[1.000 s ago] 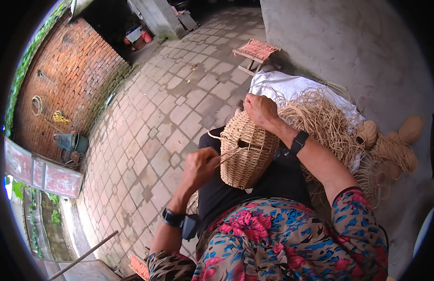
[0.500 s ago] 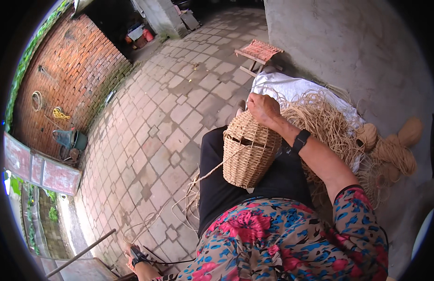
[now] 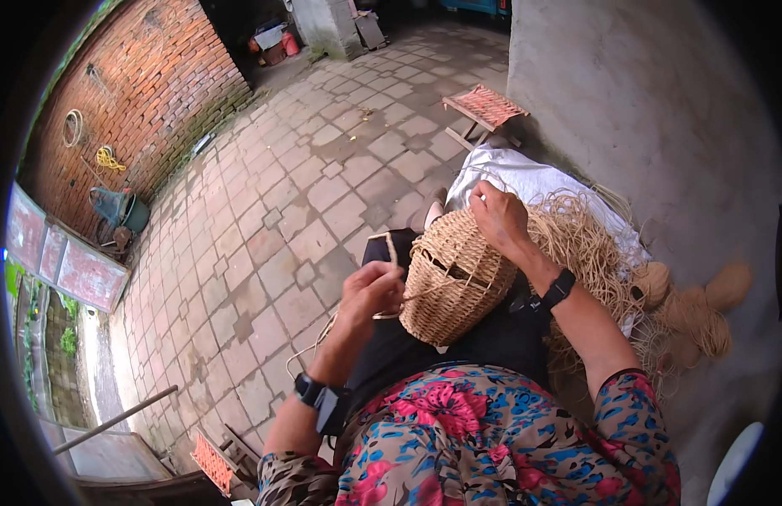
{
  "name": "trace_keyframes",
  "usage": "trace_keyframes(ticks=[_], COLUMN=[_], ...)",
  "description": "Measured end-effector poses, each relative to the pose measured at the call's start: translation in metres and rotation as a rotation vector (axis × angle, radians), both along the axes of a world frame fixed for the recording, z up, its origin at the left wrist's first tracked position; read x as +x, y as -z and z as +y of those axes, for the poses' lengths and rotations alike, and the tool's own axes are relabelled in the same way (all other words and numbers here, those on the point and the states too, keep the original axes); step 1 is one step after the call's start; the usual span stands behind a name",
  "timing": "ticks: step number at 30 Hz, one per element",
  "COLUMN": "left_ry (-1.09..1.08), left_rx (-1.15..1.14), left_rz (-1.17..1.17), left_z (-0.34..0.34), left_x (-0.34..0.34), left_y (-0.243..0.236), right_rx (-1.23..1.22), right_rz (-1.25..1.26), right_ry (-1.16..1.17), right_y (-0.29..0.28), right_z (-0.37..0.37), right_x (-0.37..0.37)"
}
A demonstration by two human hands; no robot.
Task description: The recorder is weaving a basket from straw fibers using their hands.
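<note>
While the woven basket (image 3: 463, 302) rests in my lap (image 3: 516, 336), my left hand (image 3: 372, 292) hovers just left of it, fingers narrowed on a pale strand (image 3: 393, 250). My right forearm (image 3: 587, 333) slants up along the basket's right, the right hand (image 3: 500, 221) bent over its far end, fingers curled; what they grip I cannot tell.

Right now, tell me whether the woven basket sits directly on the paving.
No, the woven basket rests on the person's dark trousers.
</note>
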State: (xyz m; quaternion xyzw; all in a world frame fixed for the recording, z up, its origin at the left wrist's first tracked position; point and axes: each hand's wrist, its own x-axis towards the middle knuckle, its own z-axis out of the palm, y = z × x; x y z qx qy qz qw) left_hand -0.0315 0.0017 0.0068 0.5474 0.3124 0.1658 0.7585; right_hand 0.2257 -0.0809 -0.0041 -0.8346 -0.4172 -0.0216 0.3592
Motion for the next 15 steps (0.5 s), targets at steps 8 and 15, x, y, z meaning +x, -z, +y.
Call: trace_keyframes(ticks=[8, 15], left_ry=[-0.034, -0.03], left_rx=[0.125, 0.118], left_rz=[0.013, 0.073], left_z=[-0.025, -0.022], left_x=[0.042, 0.048], left_y=[0.004, -0.002], right_rx=[0.047, 0.037], right_rz=[-0.067, -0.066], right_ry=[-0.007, -0.002], right_y=[0.003, 0.004], right_z=[-0.003, -0.004], right_x=[-0.001, -0.004])
